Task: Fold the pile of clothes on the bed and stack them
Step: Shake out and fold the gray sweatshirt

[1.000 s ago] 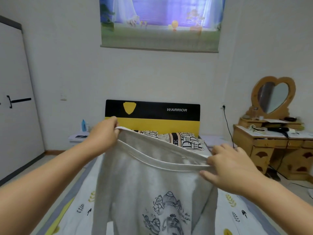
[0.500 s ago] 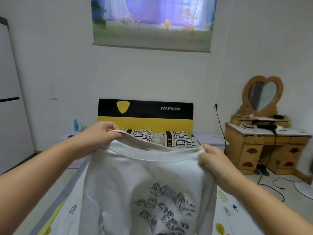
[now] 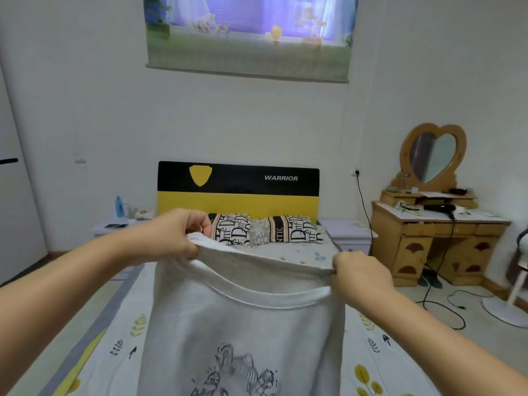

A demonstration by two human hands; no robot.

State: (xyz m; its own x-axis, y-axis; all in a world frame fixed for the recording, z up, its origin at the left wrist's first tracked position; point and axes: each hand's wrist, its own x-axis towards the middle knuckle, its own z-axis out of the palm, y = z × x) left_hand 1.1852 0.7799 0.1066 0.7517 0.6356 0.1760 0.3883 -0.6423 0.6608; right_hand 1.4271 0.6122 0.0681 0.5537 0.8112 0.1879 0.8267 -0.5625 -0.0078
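Over the bed [image 3: 120, 332], I hold 1 grey T-shirt [image 3: 243, 324] up by its shoulders, left hand [image 3: 174, 238] and right hand [image 3: 361, 274] each pinching fabric; no fold made, no stack visible.

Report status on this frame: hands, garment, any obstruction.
Left hand and right hand both grip the grey T-shirt at its top edge. T-shirt held up, hanging over the bed, print facing the camera. No obstruction visible.
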